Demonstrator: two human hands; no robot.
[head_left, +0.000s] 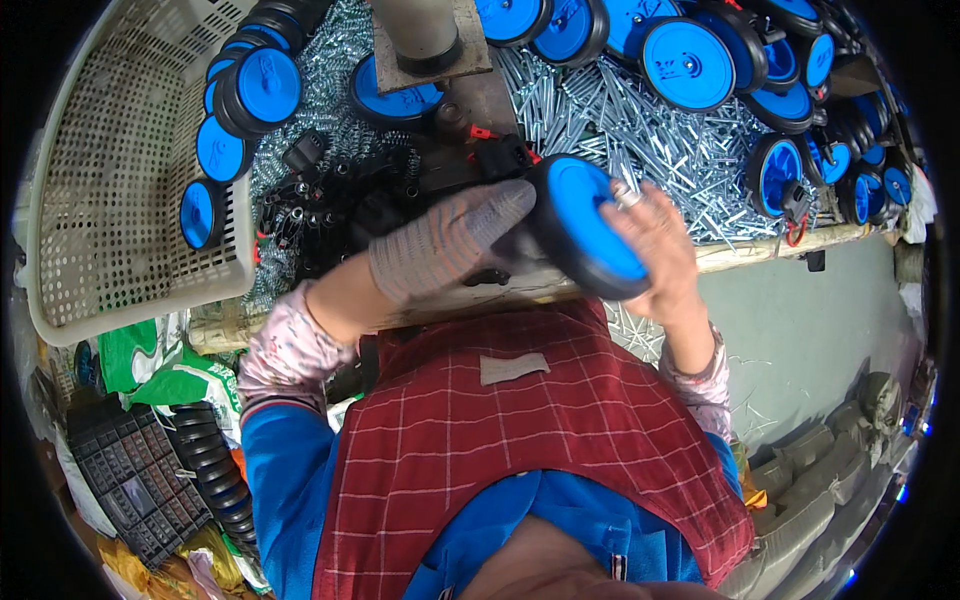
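Note:
My right hand (655,250), bare with a wrapping or band on one fingertip, is closed on the right side of a wheel (590,215). The wheel has a blue disc and a black tyre and is held tilted above the bench edge. My left hand (450,235), in a grey striped glove, reaches across to the tyre's left side. Its upper finger lies against or very close to the tyre; the other fingers are hidden or blurred. Just behind the wheel, a black bracket (500,157) with a red tab sits beside a metal bench fixture (425,40).
Loose metal pins (580,100) are heaped at the back right, below several blue wheels (688,63). Small springs (335,60) and black parts (370,190) lie on the left. A white perforated basket (130,190) holds wheels. Below left stands a black crate (135,480).

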